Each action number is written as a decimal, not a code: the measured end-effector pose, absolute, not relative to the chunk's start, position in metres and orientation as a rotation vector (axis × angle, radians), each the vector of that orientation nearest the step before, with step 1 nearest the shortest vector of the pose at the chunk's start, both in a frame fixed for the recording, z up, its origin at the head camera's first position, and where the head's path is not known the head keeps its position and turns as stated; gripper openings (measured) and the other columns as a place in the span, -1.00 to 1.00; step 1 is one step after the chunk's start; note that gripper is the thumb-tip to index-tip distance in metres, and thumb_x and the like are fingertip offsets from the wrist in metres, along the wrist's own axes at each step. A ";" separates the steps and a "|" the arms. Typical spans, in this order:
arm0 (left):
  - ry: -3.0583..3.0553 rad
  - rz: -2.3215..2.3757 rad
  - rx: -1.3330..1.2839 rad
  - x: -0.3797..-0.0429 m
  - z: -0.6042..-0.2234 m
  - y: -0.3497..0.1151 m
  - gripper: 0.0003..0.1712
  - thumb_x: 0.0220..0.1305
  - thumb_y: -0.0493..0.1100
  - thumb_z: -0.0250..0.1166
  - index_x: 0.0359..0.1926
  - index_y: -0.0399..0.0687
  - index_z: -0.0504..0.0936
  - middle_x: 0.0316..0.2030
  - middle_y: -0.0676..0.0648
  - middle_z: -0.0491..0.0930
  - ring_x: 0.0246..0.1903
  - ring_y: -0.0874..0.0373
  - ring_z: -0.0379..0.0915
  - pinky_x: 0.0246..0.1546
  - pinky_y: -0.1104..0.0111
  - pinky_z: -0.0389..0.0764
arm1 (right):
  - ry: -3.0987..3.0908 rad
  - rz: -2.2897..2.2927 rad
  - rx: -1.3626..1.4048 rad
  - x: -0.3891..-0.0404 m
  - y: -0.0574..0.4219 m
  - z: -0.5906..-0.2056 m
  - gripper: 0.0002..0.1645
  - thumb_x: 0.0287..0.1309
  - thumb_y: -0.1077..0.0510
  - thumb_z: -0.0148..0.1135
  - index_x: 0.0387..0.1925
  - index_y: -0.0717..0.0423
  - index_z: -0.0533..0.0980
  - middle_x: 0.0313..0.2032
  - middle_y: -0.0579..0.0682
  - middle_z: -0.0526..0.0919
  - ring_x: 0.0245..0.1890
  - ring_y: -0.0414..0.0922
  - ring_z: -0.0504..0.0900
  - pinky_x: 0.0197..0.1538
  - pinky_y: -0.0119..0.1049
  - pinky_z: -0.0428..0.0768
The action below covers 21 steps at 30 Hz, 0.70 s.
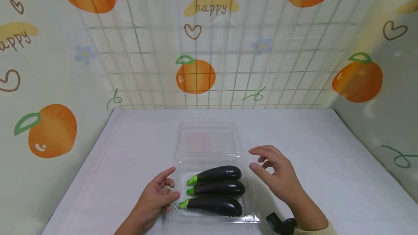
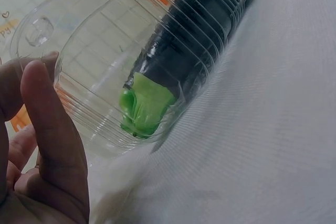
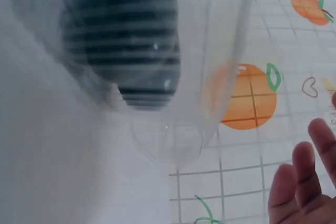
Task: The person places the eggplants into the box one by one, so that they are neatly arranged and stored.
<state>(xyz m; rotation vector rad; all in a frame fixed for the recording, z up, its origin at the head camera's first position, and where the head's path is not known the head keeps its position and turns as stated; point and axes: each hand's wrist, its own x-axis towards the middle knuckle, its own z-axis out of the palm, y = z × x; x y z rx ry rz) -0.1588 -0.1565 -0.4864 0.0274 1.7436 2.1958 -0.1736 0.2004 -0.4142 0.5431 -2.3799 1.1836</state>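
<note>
Three dark purple eggplants (image 1: 216,188) with green stem ends lie side by side in a clear plastic clamshell box (image 1: 251,209). The hinged lid (image 1: 207,139) is folded back, away from me. At the box's left rim is my left hand (image 1: 156,197), its thumb and index finger spread apart with the tips at the plastic; firm contact is hard to tell. One eggplant's green cap (image 2: 144,106) shows through the ribbed wall in the left wrist view. My right hand (image 1: 277,173) hovers off the right side, fingers loosely bent and holding nothing.
A black object (image 1: 281,224) sits by the right wrist, next to a pale sleeve (image 1: 316,229). White cloth covers the table (image 1: 130,148). Behind it hangs a curtain (image 1: 225,46) printed with oranges, over a wire grid.
</note>
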 end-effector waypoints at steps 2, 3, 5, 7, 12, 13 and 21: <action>1.743 2.195 0.028 -0.159 -0.487 -0.157 0.01 0.12 -0.45 0.44 0.54 -0.08 0.18 -0.15 -0.01 0.38 -0.52 0.33 0.31 -0.62 0.53 0.52 | -2.388 1.212 0.507 -0.178 0.203 -0.415 -0.56 0.17 0.32 0.40 0.10 0.02 0.62 -0.01 -0.11 0.62 -0.20 -0.26 0.51 -0.18 -0.49 0.63; 1.742 2.195 0.026 -0.159 -0.487 -0.157 0.01 0.12 -0.45 0.44 0.54 -0.08 0.18 -0.15 -0.01 0.38 -0.52 0.33 0.31 -0.62 0.53 0.52 | -2.408 1.234 0.478 -0.180 0.204 -0.415 -0.55 0.20 0.29 0.39 0.12 0.00 0.60 0.01 -0.09 0.61 -0.19 -0.28 0.52 -0.17 -0.50 0.62; 1.740 2.197 0.024 -0.159 -0.487 -0.157 0.00 0.12 -0.45 0.43 0.54 -0.07 0.19 -0.15 -0.01 0.38 -0.52 0.33 0.31 -0.62 0.53 0.51 | -2.461 1.272 0.401 -0.182 0.205 -0.416 -0.55 0.27 0.21 0.36 0.18 0.01 0.56 0.08 -0.05 0.61 -0.17 -0.32 0.53 -0.13 -0.50 0.62; 1.739 2.197 0.025 -0.159 -0.486 -0.157 0.00 0.13 -0.45 0.43 0.54 -0.07 0.19 -0.15 -0.01 0.38 -0.52 0.33 0.31 -0.62 0.54 0.51 | -2.531 1.301 0.303 -0.185 0.206 -0.415 -0.53 0.33 0.10 0.32 0.23 0.01 0.51 0.15 0.00 0.60 -0.14 -0.35 0.54 -0.10 -0.49 0.62; 1.738 2.195 0.029 -0.159 -0.486 -0.156 0.01 0.11 -0.43 0.45 0.54 -0.08 0.18 -0.15 -0.01 0.38 -0.53 0.33 0.31 -0.62 0.54 0.51 | -2.601 1.418 0.170 -0.190 0.209 -0.415 -0.45 0.39 -0.02 0.26 0.31 0.03 0.43 0.22 0.07 0.56 -0.08 -0.29 0.56 -0.08 -0.47 0.63; 1.739 2.195 0.028 -0.159 -0.486 -0.156 0.01 0.11 -0.43 0.45 0.54 -0.08 0.18 -0.15 -0.01 0.38 -0.53 0.33 0.31 -0.62 0.54 0.52 | -2.601 1.452 0.164 -0.192 0.209 -0.416 -0.44 0.39 -0.02 0.26 0.32 0.04 0.42 0.23 0.08 0.55 -0.07 -0.27 0.57 -0.09 -0.45 0.64; 1.758 2.184 0.006 -0.158 -0.485 -0.157 -0.01 0.13 -0.42 0.45 0.53 -0.07 0.20 -0.16 -0.01 0.39 -0.53 0.33 0.31 -0.62 0.53 0.52 | -2.621 1.724 0.104 -0.203 0.212 -0.423 -0.29 0.43 -0.11 0.19 0.45 0.06 0.24 0.30 0.22 0.42 0.12 0.07 0.61 -0.05 -0.39 0.67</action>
